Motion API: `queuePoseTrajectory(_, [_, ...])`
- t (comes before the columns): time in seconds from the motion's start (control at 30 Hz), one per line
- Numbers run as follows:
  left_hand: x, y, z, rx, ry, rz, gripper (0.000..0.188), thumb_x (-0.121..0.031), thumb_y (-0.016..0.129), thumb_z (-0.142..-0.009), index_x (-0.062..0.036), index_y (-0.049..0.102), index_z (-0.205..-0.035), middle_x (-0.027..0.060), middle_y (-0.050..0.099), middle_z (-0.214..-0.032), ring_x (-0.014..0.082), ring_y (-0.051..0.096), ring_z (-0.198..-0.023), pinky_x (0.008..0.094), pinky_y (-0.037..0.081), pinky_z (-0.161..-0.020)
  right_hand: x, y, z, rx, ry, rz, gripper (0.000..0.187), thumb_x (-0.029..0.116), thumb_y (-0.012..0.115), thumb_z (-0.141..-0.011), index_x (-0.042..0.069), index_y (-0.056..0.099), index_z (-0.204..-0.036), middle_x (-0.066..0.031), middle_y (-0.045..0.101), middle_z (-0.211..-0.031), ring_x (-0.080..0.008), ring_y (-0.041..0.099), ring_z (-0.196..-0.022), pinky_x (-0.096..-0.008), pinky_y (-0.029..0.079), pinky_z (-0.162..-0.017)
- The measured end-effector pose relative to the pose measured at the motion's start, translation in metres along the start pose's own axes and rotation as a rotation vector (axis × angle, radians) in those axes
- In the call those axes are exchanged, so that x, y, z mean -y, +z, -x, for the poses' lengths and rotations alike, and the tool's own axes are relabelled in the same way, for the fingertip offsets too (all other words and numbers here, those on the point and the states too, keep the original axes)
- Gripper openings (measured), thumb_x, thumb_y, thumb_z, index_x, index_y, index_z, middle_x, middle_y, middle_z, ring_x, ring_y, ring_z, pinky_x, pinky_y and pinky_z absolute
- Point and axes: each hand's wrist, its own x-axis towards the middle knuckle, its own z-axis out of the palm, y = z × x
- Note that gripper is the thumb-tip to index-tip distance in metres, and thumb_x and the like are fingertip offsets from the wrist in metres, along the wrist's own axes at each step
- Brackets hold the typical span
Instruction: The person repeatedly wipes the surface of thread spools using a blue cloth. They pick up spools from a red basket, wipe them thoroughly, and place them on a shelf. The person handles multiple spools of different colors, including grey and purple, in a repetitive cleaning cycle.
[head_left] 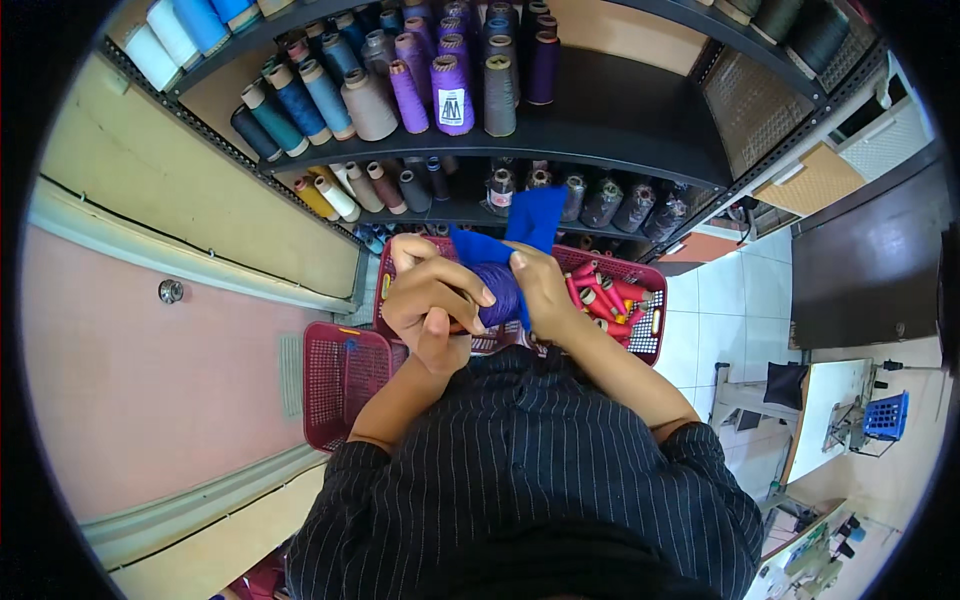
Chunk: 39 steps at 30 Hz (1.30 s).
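Shelves [620,120] packed with thread cones fill the 12 o'clock side for us, purple cones [452,85] up front. At centre we've got a purple thread spool [499,290] gripped between both hands: left hand [432,305] curled around it at 9 o'clock, right hand [543,290] pinching blue fabric [520,232] against it. Red basket [650,320] of red spools sits just behind, at 2 o'clock.

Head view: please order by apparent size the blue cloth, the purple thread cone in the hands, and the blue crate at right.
1. Blue cloth.
2. Purple thread cone, partly hidden by hands.
3. Blue crate; it stands farther away, so it only looks smallest.
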Motion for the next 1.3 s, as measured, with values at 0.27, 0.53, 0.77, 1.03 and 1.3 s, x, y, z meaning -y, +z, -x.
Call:
queuePoseTrajectory(0.27, [0.026,-0.003,0.008,0.052,0.030,0.096,0.054,-0.042,0.041,-0.096,-0.0149,0.053,-0.052,0.0012,0.063,-0.060,0.0098,0.049,-0.055,0.0320,0.030,-0.075,0.002,-0.033,0.004,-0.165,0.282,0.119,0.037,0.020,0.036,-0.099,-0.005,0.052,-0.078,-0.0250,0.054,-0.072,-0.0440,0.054,-0.070,-0.0476,0.040,-0.064])
queuePoseTrajectory(0.53, [0.021,-0.001,0.014,0.063,-0.022,0.098,0.056,-0.057,0.035,-0.093,-0.0160,0.047,-0.056,0.0062,0.061,-0.066,0.0165,0.043,-0.073,0.0318,0.032,-0.074,-0.003,-0.004,0.015,0.065,0.065,-0.007,0.039,0.025,0.033,-0.099,-0.007,0.052,-0.086,-0.0268,0.056,-0.087,-0.0440,0.053,-0.081,-0.0465,0.041,-0.074])
queuePoseTrajectory(0.77, [0.012,-0.007,0.002,-0.047,-0.013,0.229,0.041,-0.040,0.045,-0.090,-0.0168,0.044,-0.056,0.0044,0.057,-0.063,0.0174,0.041,-0.076,0.0318,0.031,-0.075,-0.048,-0.034,0.047,0.061,0.598,-0.029,0.049,0.033,0.034,-0.102,-0.007,0.052,-0.081,-0.0146,0.052,-0.071,-0.0190,0.049,-0.071,-0.0343,0.040,-0.071])
queuePoseTrajectory(1.03, [0.032,-0.010,-0.003,0.026,-0.170,0.218,0.033,-0.009,0.057,-0.087,-0.0072,0.047,-0.056,0.0062,0.058,-0.061,0.0160,0.051,-0.064,0.0309,0.042,-0.070,0.022,-0.085,0.014,-0.370,0.660,-0.857,0.060,0.047,0.041,-0.098,-0.005,0.052,-0.126,-0.0174,0.059,-0.125,-0.0250,0.056,-0.115,-0.0390,0.038,-0.102])
queuePoseTrajectory(1.3, [0.010,0.037,-0.006,0.412,-0.745,0.309,0.040,-0.010,0.076,-0.080,0.0026,0.056,-0.112,0.0033,0.063,-0.070,0.0067,0.059,-0.063,0.0213,0.046,-0.060,0.055,-0.094,-0.004,-0.336,0.493,-1.104,0.067,0.051,0.036,-0.099,-0.006,0.044,-0.133,-0.0193,0.052,-0.133,-0.0286,0.049,-0.125,-0.0432,0.034,-0.107])
